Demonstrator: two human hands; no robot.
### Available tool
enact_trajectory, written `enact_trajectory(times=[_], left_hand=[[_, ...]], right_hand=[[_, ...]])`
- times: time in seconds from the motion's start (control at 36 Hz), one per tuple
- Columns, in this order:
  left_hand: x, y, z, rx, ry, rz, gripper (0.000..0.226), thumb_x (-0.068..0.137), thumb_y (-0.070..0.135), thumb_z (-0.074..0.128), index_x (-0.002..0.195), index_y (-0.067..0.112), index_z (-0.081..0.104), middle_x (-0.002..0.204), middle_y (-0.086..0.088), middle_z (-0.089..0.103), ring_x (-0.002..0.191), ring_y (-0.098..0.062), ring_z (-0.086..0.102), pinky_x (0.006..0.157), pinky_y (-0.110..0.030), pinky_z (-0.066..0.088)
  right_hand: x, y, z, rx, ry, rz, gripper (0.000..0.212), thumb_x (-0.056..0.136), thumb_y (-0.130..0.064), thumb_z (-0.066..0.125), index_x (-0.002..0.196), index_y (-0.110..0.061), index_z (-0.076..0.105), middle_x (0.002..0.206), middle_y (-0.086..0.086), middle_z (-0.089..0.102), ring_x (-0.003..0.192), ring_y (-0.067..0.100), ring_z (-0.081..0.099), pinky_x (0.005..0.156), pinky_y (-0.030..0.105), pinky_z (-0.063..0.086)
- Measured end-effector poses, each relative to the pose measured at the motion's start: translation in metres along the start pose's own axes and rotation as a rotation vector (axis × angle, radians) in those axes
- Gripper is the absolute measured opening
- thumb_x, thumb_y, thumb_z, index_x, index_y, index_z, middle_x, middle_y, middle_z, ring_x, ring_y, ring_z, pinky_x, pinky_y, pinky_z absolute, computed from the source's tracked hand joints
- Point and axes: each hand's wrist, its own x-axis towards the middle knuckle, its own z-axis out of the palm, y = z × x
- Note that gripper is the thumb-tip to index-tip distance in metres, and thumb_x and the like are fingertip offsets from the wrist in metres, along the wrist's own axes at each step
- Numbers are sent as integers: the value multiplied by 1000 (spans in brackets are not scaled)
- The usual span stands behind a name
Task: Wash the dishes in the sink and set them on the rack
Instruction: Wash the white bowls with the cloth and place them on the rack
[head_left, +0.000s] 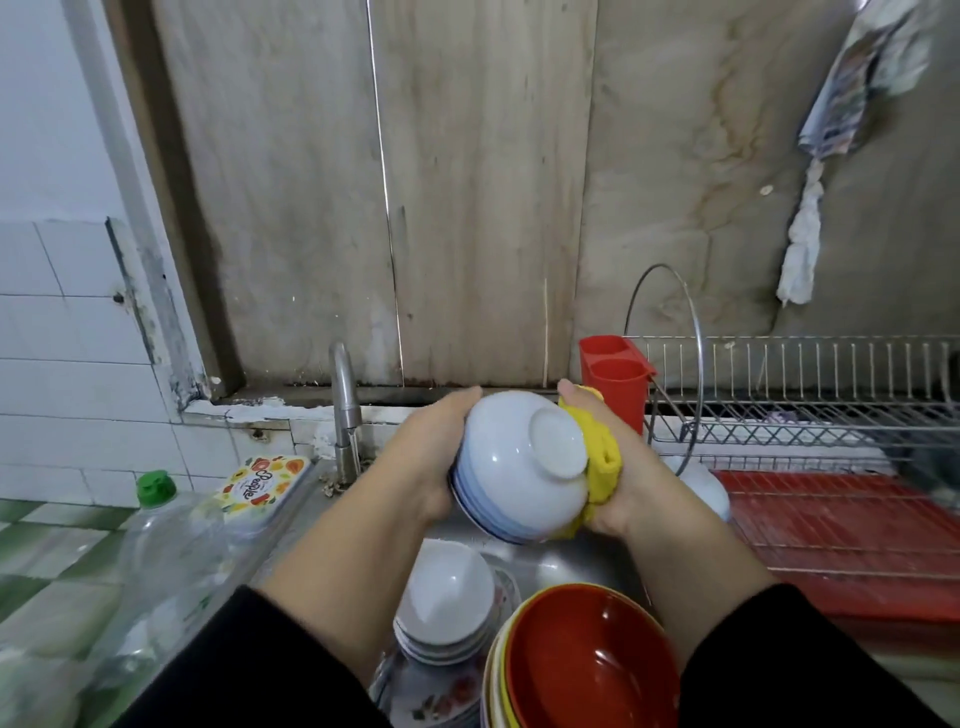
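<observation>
Black sleeves (270, 670) (pushed up), bare hands (431, 457).

The light around me is soft, even and fairly dim, with no hard shadows. Small white glints sit on the upturned white bowl (519, 462) in my hands and on the red bowl (592, 654) below it. Left of the white bowl, the clear bottle (156, 566) is smeared and out of focus. To its far right, the dish rack (810, 410) blurs and its wires bow with wide-angle distortion.
</observation>
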Motion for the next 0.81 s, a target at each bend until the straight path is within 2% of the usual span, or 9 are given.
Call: enact_trajectory(times=[0.08, 0.19, 0.36, 0.47, 0.53, 0.58, 0.64, 0.75, 0.81], left_hand=[[0, 6, 10, -68, 166, 137, 27, 96, 30, 51, 79, 11, 60, 70, -5, 62, 60, -21, 59, 59, -27, 49], [-10, -13, 23, -15, 321, 357, 37, 97, 40, 43, 71, 18, 58, 78, 1, 63, 77, -20, 60, 78, -36, 50], [-14, -14, 11, -66, -150, 193, 33, 101, 28, 35, 110, 10, 60, 103, -7, 70, 89, -18, 67, 71, -34, 59], [-25, -33, 17, 68, -109, 337, 26, 98, 35, 42, 99, 17, 61, 106, -10, 67, 97, -21, 64, 88, -43, 52], [-32, -47, 20, 320, -11, 473, 21, 95, 38, 46, 88, 22, 59, 91, 0, 65, 84, -3, 61, 84, -27, 50], [-39, -59, 23, 542, 36, 564, 18, 99, 25, 45, 84, 28, 55, 81, 12, 58, 71, 13, 54, 67, -6, 42], [-41, -71, 24, 735, 3, 637, 15, 98, 18, 45, 92, 27, 56, 81, 16, 57, 74, 17, 52, 63, -4, 36], [-35, -81, 19, 1037, -49, 689, 31, 97, 33, 40, 87, 8, 56, 78, -3, 55, 87, -14, 52, 76, -26, 35], [-36, -81, 17, 1188, -67, 712, 30, 93, 38, 31, 69, 22, 41, 68, 1, 46, 92, -30, 50, 89, -28, 29]], right_hand=[[-1, 13, 9, 145, 10, 4, 51, 77, -59, 57, 101, -16, 70, 101, 14, 71, 84, 32, 69, 82, 45, 52], [-5, 30, 13, 379, 1, -5, 49, 83, -57, 49, 108, -20, 69, 94, 14, 73, 73, 38, 70, 66, 51, 57], [-11, -3, -10, 201, 56, 52, 58, 78, -64, 57, 118, -23, 65, 94, 13, 73, 77, 36, 70, 64, 48, 56], [-18, 3, -5, 267, 54, 27, 57, 79, -63, 54, 117, -23, 65, 95, 13, 73, 76, 37, 70, 71, 50, 56], [-20, 10, -1, 314, 70, -8, 49, 81, -56, 51, 111, -22, 68, 93, 14, 73, 72, 36, 70, 69, 50, 55], [-24, 15, 1, 362, 86, -45, 40, 83, -48, 47, 95, -18, 71, 82, 14, 72, 67, 31, 68, 68, 45, 57], [-30, 17, 1, 400, 100, -56, 36, 82, -38, 43, 85, -14, 69, 72, 14, 69, 70, 29, 63, 80, 37, 51], [-31, 23, -8, 328, 175, 33, 37, 76, -34, 40, 86, -11, 67, 74, 13, 61, 82, 30, 58, 106, 43, 35], [-27, 24, -15, 303, 232, 116, 38, 78, -48, 42, 100, -26, 62, 88, 2, 61, 92, 26, 57, 94, 39, 44]])
